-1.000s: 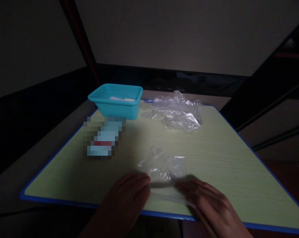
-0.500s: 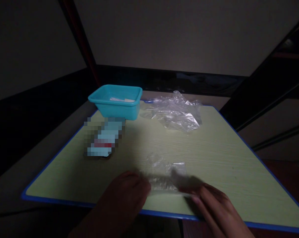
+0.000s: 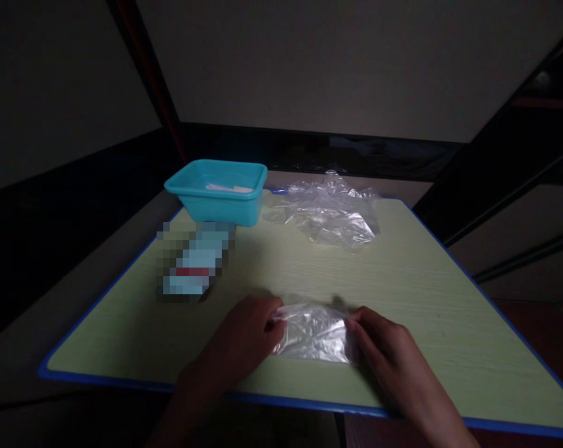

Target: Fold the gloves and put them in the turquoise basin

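Observation:
A small clear plastic bag [image 3: 315, 335] is stretched between my two hands near the front of the table. My left hand [image 3: 249, 333] is closed on its left edge, the fingers curled and partly hidden. On the other side, my right hand [image 3: 384, 339] pinches the bag's upper right corner between thumb and fingers. The bag looks flat, wrinkled and shiny. Farther back lies a crumpled heap of clear plastic [image 3: 332, 214], apart from both hands.
A turquoise plastic basin [image 3: 220, 202] with pale items inside stands at the back left. In front of it lies a blurred-out, phone-shaped object [image 3: 200, 258]. The pale wood-grain table [image 3: 425, 311] has a blue edge, and a panel rises behind it.
Both hands have moved a little away from me and up. The bag, earlier low and bunched with a part lying beyond the hands, is now spread taut between them.

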Demonstrator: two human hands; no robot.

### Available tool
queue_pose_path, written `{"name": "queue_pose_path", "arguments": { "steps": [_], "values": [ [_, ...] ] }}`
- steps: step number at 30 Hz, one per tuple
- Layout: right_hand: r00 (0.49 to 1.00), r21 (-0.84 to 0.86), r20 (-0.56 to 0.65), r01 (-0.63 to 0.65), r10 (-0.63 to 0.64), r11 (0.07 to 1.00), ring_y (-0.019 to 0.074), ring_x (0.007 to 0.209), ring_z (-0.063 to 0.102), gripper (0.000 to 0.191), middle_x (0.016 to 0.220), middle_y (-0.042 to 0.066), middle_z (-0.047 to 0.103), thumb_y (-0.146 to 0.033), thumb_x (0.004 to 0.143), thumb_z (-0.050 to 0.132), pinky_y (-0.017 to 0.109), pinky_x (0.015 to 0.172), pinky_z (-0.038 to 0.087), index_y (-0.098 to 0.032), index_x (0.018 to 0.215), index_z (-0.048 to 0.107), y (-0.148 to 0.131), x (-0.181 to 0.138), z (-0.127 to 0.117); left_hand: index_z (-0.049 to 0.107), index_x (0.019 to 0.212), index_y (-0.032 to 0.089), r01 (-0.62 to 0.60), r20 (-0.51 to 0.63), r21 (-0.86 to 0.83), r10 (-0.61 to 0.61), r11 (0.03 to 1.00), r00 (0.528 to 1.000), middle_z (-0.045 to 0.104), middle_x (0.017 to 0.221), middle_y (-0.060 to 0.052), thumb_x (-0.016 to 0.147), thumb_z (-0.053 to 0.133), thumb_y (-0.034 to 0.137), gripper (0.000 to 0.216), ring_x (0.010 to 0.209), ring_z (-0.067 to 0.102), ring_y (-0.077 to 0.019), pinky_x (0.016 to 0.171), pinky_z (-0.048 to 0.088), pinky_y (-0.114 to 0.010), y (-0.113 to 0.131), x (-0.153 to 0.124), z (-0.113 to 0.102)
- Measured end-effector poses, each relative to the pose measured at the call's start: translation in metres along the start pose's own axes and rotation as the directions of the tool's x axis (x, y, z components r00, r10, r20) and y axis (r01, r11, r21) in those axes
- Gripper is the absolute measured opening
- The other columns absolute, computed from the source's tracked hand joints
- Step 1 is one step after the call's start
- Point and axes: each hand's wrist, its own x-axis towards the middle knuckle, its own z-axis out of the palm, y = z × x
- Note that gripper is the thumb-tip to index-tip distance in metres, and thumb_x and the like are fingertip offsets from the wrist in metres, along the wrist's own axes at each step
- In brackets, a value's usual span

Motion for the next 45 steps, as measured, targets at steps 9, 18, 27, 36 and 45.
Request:
{"name": "queue_pose_path", "arguments": {
  "steps": [9, 18, 27, 36, 45],
  "values": [
    [0.996, -0.101, -0.087, -0.038, 0.029, 0.994, 0.0128, 0.040, 0.050, 0.024, 0.049, 0.003, 0.059, -0.028, 0.084, 0.037, 0.025, 0.041, 0.035, -0.018, 0.072, 0.055, 0.003, 0.004, 0.008, 0.050, 0.110, 0.014, 0.074, -0.016, -0.126, -0.076, 0.989, 0.997, 0.059, 0.055, 0.004, 0.077, 0.048, 0.013, 0.033, 0.052, 0.058, -0.0165, 0.052, 0.038, -0.023, -0.004, 0.003, 0.002],
    [0.980, -0.206, -0.192, -0.102, 0.062, 0.973, 0.0142, 0.036, 0.043, 0.018, 0.045, 0.000, 0.052, -0.028, 0.083, 0.035, 0.027, 0.039, 0.032, -0.018, 0.092, 0.047, 0.010, -0.002, 0.020, 0.040, 0.127, 0.011, 0.087, -0.028, -0.264, -0.098, 0.961, 0.995, 0.065, 0.061, 0.001, 0.074, 0.051, 0.029, 0.057, 0.061, 0.063, -0.0194, 0.058, 0.046, -0.028, -0.020, -0.012, -0.001],
    [0.981, -0.136, -0.122, -0.170, 0.153, 0.976, 0.0164, 0.041, 0.044, 0.026, 0.050, 0.002, 0.052, -0.034, 0.084, 0.032, 0.030, 0.042, 0.033, -0.017, 0.100, 0.044, 0.008, -0.002, 0.015, 0.052, 0.117, 0.017, 0.012, -0.072, -0.284, -0.034, 0.959, 0.997, 0.068, 0.071, 0.001, 0.066, 0.057, 0.021, 0.051, 0.069, 0.064, -0.0184, 0.071, 0.048, -0.030, -0.038, -0.025, -0.010],
    [0.981, -0.101, -0.151, -0.139, 0.123, 0.985, 0.0146, 0.039, 0.043, 0.023, 0.047, -0.001, 0.052, -0.033, 0.083, 0.035, 0.028, 0.040, 0.033, -0.018, 0.099, 0.044, 0.008, -0.003, 0.016, 0.057, 0.112, 0.020, -0.042, -0.163, -0.270, -0.002, 0.962, 0.987, 0.065, 0.075, 0.003, 0.064, 0.055, 0.018, 0.048, 0.074, 0.061, -0.0185, 0.083, 0.043, -0.032, -0.056, -0.030, 0.002],
    [0.978, -0.081, -0.192, -0.098, 0.081, 0.992, 0.0121, 0.036, 0.046, 0.020, 0.047, -0.003, 0.052, -0.030, 0.085, 0.038, 0.024, 0.038, 0.032, -0.018, 0.100, 0.044, 0.008, -0.004, 0.016, 0.063, 0.092, 0.021, -0.061, -0.173, -0.202, 0.026, 0.978, 0.985, 0.060, 0.091, -0.003, 0.063, 0.059, 0.020, 0.029, 0.089, 0.054, -0.0230, 0.084, 0.041, -0.035, -0.053, -0.027, 0.002]
  ]
}}
